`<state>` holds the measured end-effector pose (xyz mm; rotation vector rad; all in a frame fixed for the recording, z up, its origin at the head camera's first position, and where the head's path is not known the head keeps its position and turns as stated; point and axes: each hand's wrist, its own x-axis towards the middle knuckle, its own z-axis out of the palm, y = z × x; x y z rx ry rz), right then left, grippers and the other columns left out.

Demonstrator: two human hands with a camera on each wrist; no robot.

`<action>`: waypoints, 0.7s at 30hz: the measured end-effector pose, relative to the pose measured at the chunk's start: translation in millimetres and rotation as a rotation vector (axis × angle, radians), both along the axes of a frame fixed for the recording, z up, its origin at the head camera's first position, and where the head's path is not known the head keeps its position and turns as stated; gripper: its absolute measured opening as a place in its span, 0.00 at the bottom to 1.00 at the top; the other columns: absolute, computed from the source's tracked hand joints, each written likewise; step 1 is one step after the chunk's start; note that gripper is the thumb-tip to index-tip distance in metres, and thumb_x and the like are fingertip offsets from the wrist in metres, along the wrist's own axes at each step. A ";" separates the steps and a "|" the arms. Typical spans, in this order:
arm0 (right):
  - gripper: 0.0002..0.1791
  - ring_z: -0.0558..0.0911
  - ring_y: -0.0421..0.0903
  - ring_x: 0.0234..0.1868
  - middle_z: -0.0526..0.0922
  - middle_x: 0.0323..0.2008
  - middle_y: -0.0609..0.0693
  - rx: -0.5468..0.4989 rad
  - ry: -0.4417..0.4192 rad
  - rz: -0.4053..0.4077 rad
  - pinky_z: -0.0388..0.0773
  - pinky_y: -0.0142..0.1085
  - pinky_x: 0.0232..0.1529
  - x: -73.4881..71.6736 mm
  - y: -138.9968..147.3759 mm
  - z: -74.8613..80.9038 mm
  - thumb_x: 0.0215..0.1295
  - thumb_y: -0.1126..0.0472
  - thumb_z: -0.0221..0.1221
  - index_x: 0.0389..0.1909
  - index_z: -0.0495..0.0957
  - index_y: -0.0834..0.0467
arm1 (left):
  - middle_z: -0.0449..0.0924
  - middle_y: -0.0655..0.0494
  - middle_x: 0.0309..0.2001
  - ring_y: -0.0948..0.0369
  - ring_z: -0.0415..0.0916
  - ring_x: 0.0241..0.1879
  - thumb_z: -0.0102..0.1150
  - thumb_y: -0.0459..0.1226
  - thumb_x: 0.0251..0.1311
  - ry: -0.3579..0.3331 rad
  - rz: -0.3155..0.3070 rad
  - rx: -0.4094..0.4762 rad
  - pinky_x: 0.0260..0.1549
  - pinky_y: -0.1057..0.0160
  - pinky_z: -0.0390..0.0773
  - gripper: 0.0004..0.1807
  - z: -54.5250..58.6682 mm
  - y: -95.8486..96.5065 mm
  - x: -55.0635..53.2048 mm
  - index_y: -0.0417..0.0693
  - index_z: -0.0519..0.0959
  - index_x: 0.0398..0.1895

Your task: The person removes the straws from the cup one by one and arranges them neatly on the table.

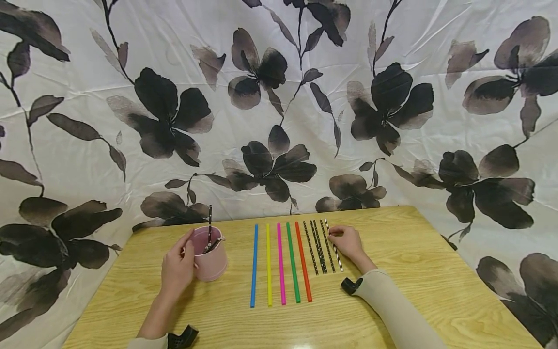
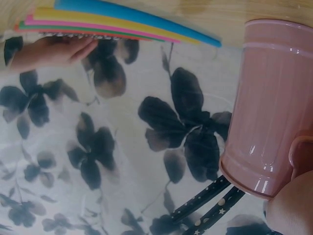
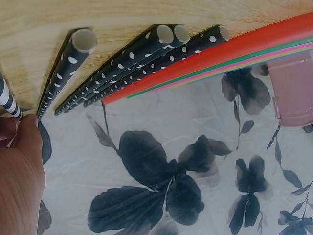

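Note:
At the left of the table, my left hand (image 1: 178, 267) grips a pink metal-looking cup (image 1: 214, 266) by its near side and rim. Dark patterned paper straws (image 1: 210, 220) stick up out of it; in the left wrist view two of these straws (image 2: 205, 199) show white dots and stars. My right hand (image 1: 349, 243) pinches a black-and-white striped paper straw (image 1: 338, 259) close to its far end, and the straw lies along the table. Beside it lie several black paper straws with white dots (image 1: 327, 246), seen end-on in the right wrist view.
Left of the dotted straws lies a row of longer plastic straws: red (image 1: 303, 264), green (image 1: 293, 264), pink (image 1: 281, 264), yellow (image 1: 269, 264) and blue (image 1: 254, 266). The wooden table (image 1: 226, 322) ends at a hanging floral cloth (image 1: 279, 116).

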<state>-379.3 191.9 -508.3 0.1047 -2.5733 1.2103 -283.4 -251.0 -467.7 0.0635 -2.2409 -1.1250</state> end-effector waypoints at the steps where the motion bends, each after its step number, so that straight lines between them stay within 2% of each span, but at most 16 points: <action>1: 0.11 0.79 0.45 0.33 0.81 0.29 0.47 0.002 0.003 0.000 0.71 0.41 0.40 -0.2 -0.2 0.0 0.49 0.61 0.64 0.35 0.82 0.57 | 0.76 0.54 0.38 0.61 0.71 0.21 0.38 0.46 0.63 0.001 0.000 0.000 0.17 0.67 0.68 0.19 -0.2 0.0 -0.2 0.65 0.70 0.56; 7: 0.10 0.79 0.46 0.35 0.81 0.30 0.47 0.000 0.017 0.001 0.70 0.42 0.41 -1.2 -0.1 -0.4 0.49 0.61 0.64 0.35 0.82 0.57 | 0.76 0.54 0.40 0.61 0.71 0.22 0.38 0.45 0.64 0.005 0.000 -0.001 0.18 0.68 0.68 0.19 -0.3 0.0 -0.6 0.63 0.71 0.56; 12: 0.10 0.79 0.45 0.34 0.81 0.30 0.47 -0.038 -0.005 -0.007 0.71 0.41 0.38 -2.7 1.5 -0.5 0.50 0.59 0.63 0.35 0.82 0.57 | 0.75 0.53 0.43 0.61 0.70 0.26 0.37 0.45 0.64 0.006 -0.006 -0.008 0.19 0.68 0.68 0.20 -1.2 -0.4 -2.3 0.60 0.70 0.57; 16: 0.10 0.78 0.44 0.27 0.80 0.28 0.48 -0.146 -0.025 -0.036 0.73 0.38 0.29 -4.6 -0.1 -0.6 0.51 0.58 0.61 0.35 0.81 0.57 | 0.75 0.55 0.46 0.61 0.69 0.29 0.37 0.46 0.64 0.005 -0.003 -0.017 0.22 0.68 0.67 0.19 -3.4 -1.3 -3.1 0.63 0.70 0.57; 21: 0.10 0.77 0.46 0.22 0.78 0.28 0.50 -0.282 0.019 -0.047 0.71 0.34 0.18 -4.2 -13.5 6.8 0.52 0.58 0.61 0.35 0.81 0.58 | 0.75 0.56 0.46 0.61 0.69 0.28 0.37 0.46 0.64 0.009 -0.007 -0.013 0.22 0.68 0.68 0.19 -4.3 -1.5 -2.6 0.65 0.69 0.57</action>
